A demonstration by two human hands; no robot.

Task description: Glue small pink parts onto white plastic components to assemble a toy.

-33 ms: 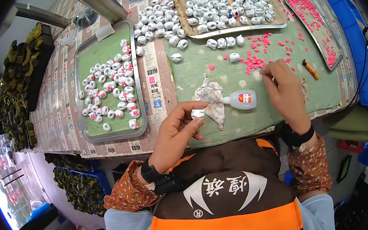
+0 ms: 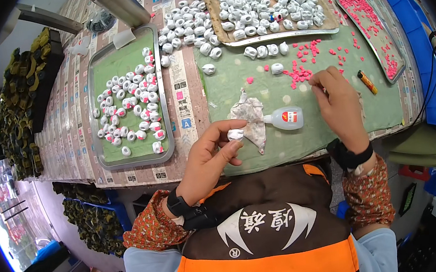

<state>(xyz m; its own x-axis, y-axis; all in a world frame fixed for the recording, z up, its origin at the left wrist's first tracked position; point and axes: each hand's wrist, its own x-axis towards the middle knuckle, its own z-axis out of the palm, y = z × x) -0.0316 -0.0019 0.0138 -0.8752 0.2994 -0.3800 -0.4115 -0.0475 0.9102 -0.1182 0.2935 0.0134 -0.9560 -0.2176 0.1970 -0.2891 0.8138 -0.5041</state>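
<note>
My left hand (image 2: 210, 155) pinches a small white plastic piece (image 2: 235, 134) with rounded lobes between thumb and fingertips, above the near edge of the green mat (image 2: 298, 146). Close by lies a crumpled stained cloth (image 2: 250, 113). A translucent squeeze bottle (image 2: 285, 118) rests on its side with its nozzle over that cloth. My right hand (image 2: 338, 106) is curled with thumb and forefinger close together, beside a scatter of small pink pieces (image 2: 300, 74). Whatever sits between those fingertips, if anything, is hidden. One white piece (image 2: 277, 68) stands near the pink scatter.
A left-hand tray (image 2: 97, 74) holds white pieces with pink parts. White pieces fill a brown tray (image 2: 211, 11) at the back and spill beside it. Right of it are a pink-filled tray (image 2: 377, 42), a yellow-and-black tube (image 2: 367, 83) and a blue bin (image 2: 417, 27). A steel flask (image 2: 120, 6) stands far left.
My right hand has shifted slightly upward, toward the pink pieces. My left hand stays in place with the white piece.
</note>
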